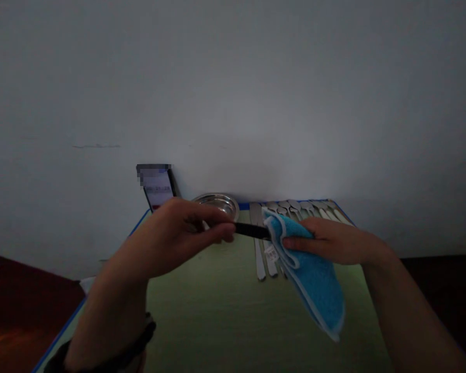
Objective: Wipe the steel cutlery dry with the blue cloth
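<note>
My left hand (202, 225) pinches one end of a slim black handle (252, 230), thumb against fingers. The handle's other end runs into the folds of a blue cloth (318, 280) with white edging, so what kind of utensil it belongs to is hidden. Around that covered part, my right hand (326, 239) is closed on the cloth, whose lower corner hangs down. A small white label (272, 254) shows on the cloth's left side. Behind and below the cloth, several silver table knives (259, 259) lie side by side on the table, partly covered from view.
A shiny metal bowl (217, 199) stands at the table's back edge, partly behind my left hand. Left of it a phone (158, 186) leans against the wall. Several spoons (293, 207) and white-handled utensils (336, 213) lie at the back right of the green table (217, 321).
</note>
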{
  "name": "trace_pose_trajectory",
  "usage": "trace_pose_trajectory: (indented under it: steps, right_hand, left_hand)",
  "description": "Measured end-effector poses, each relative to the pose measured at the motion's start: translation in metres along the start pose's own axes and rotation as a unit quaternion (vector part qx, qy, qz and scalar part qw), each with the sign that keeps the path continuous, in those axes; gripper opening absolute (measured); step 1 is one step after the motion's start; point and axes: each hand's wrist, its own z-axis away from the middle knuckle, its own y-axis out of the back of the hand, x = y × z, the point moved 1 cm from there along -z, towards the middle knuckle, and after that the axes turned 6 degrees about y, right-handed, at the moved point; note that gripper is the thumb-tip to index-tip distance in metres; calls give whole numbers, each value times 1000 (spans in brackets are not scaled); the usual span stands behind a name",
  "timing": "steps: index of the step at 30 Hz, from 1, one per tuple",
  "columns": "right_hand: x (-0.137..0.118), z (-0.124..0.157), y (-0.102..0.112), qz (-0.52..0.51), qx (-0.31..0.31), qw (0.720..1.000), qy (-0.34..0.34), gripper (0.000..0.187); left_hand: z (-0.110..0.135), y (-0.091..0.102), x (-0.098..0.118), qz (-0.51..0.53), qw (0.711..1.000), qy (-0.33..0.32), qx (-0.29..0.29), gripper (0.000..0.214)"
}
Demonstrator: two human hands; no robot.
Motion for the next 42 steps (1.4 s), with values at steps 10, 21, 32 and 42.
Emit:
trace_pose_trajectory:
  steps: [10, 21, 32, 42]
  right_hand:
    - [-2, -19, -7, -379, 359, 852, 44, 35]
    - [-2, -59, -31, -655, 503, 555, 93, 19]
    - [-11, -61, -44, -677, 495, 535, 96, 24]
    - [1, -63, -33, -681, 498, 534, 59, 20]
  left_hand:
    - [-24, -21, -4, 265, 958, 71, 82, 22]
    - [-27, -68, 25, 142, 970, 23, -195, 34]
    - [-39, -81, 36, 58, 995, 78, 4, 49]
    - [-36, -74, 30, 82, 990, 62, -94, 53]
